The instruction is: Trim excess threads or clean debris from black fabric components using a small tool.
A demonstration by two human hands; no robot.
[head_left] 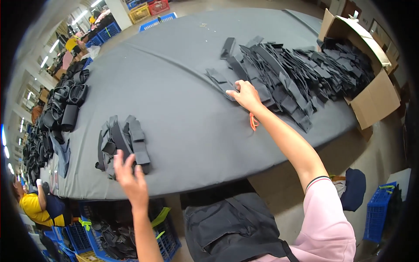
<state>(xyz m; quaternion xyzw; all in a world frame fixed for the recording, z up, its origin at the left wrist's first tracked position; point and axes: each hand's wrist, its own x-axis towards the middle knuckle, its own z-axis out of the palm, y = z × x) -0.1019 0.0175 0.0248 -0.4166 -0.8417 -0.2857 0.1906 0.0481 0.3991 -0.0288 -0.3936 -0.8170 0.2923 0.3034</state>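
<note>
Nearest, below the table edge: a dark garment [231, 227] is lying across the lap area, and a blue crate [131, 238] of black pieces is sitting on the floor to the left, green straps showing in it.

Left hand [128, 177]: it is hovering at the near edge of the grey table [183, 118], fingers spread wide, holding nothing, fingertips just short of the small stack [123, 144] of black strips. That stack is lying near the table's front edge, left of centre.

Right hand [245, 95]: arm in a pink sleeve [325, 218] is reaching out across the table, an orange band [253, 122] hanging at the wrist. The fingers are lying flat and narrowly parted on the near-left fringe of the big pile [288, 78] of black strips; whether they are pinching a strip I cannot tell.

Farther: the big pile is spilling from a cardboard box [375, 98] tipped on its side at the table's right end. Black looped pieces [65, 105] are lining the table's left edge.

Farthest: a person in yellow [32, 205] is sitting at lower left, and coloured crates [148, 11] are standing beyond the table's far side.
</note>
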